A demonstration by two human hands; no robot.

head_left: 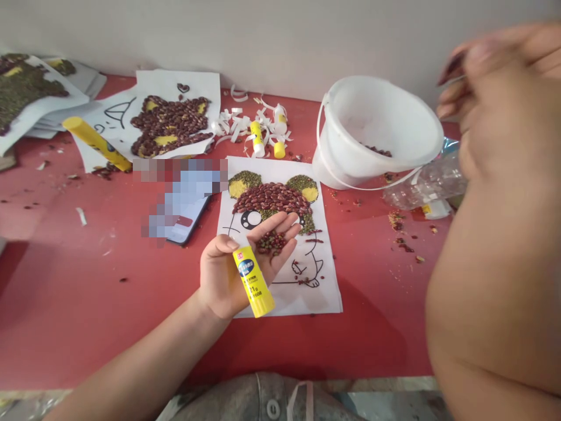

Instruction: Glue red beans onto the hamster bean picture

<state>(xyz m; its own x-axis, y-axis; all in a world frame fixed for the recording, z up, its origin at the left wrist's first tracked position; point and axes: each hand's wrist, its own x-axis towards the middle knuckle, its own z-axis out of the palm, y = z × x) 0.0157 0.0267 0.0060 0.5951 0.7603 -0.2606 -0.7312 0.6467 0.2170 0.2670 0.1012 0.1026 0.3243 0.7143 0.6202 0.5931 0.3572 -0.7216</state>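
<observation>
My left hand (245,260) is palm up over a paper sheet (280,245) with a drawn mouse partly covered in red and green beans. Its thumb pins a yellow glue stick (253,280) against the palm, and a small pile of red beans (272,241) lies on the cupped fingers. My right hand (491,99) is raised close to the camera at the right, blurred, fingers curled together; I cannot make out anything in them. My right forearm fills the lower right.
A white plastic bucket (381,131) with a few beans stands at the back right on the red table (65,280). A phone (184,204), another bean picture (169,123), a second glue stick (96,143), paper scraps, small glue tubes and a clear plastic bag (423,184) lie around.
</observation>
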